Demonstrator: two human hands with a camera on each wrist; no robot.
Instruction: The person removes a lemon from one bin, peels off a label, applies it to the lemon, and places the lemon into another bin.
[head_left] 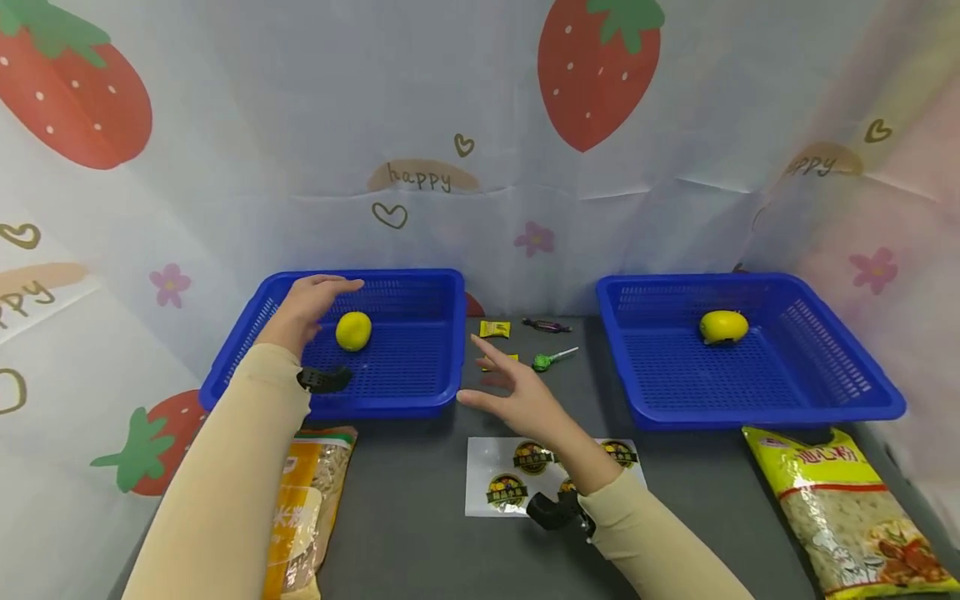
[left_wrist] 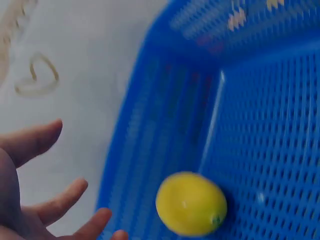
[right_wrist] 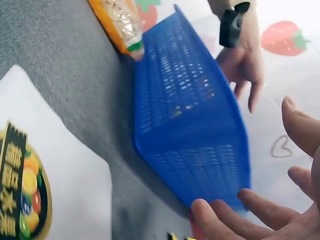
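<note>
Over the left part of the left blue basket (head_left: 405,354), my left hand (head_left: 303,308) hovers with loosely spread fingers and nothing in them. A yellow lemon (head_left: 353,331) lies on the basket floor just right of that hand; the left wrist view shows the same lemon (left_wrist: 191,204) apart from the fingertips. My right hand (head_left: 532,404) is beside the basket's right end, thumb and fingers spread, holding nothing. Whether its fingertips touch the rim, I cannot tell. Past its fingers lie a yellow wrapped candy (head_left: 495,329) and another, partly hidden yellow candy (head_left: 512,358).
A green lollipop (head_left: 543,362) and a dark wrapped candy (head_left: 547,326) lie between the baskets. The right blue basket (head_left: 675,383) holds another lemon (head_left: 723,327). A sticker sheet (head_left: 480,467), an orange food bag (head_left: 303,517) and a yellow food bag (head_left: 847,500) lie nearer.
</note>
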